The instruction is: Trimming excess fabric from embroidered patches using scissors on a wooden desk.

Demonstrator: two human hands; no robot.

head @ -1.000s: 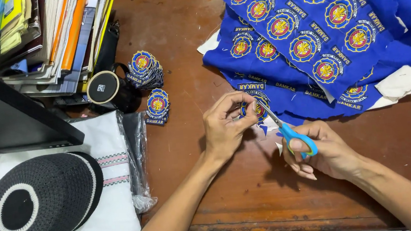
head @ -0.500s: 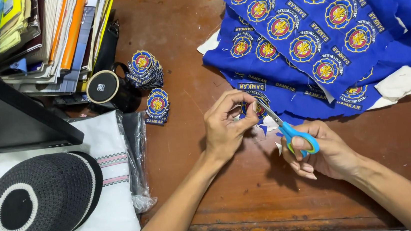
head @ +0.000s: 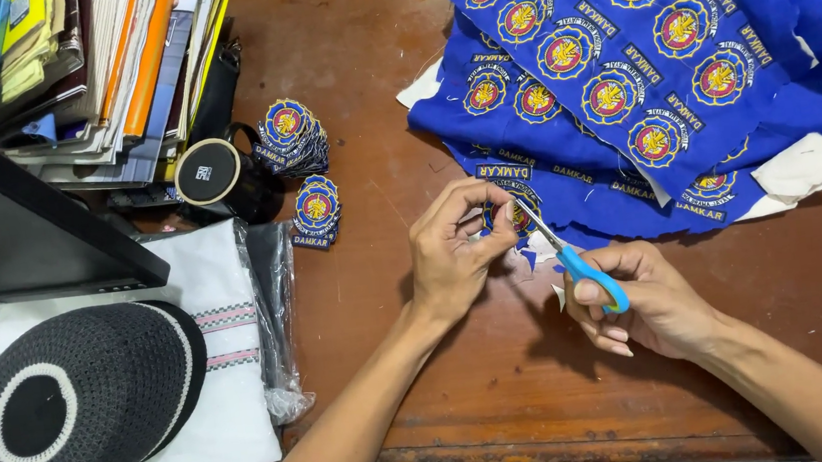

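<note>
While the left hand (head: 453, 247) pinches a patch (head: 502, 214), the right hand (head: 644, 304), at 4 o'clock, grips scissors (head: 566, 254) tight.

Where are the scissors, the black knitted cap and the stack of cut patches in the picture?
scissors (head: 591, 277): head view, on the blue handle in the right hand.
black knitted cap (head: 114, 385): head view, on its black crown.
stack of cut patches (head: 289, 132): head view, on the top patch.

Blue-handled scissors (head: 575, 260), blue/orange patch (head: 502, 215), blk & wht cap (head: 76, 399).
</note>
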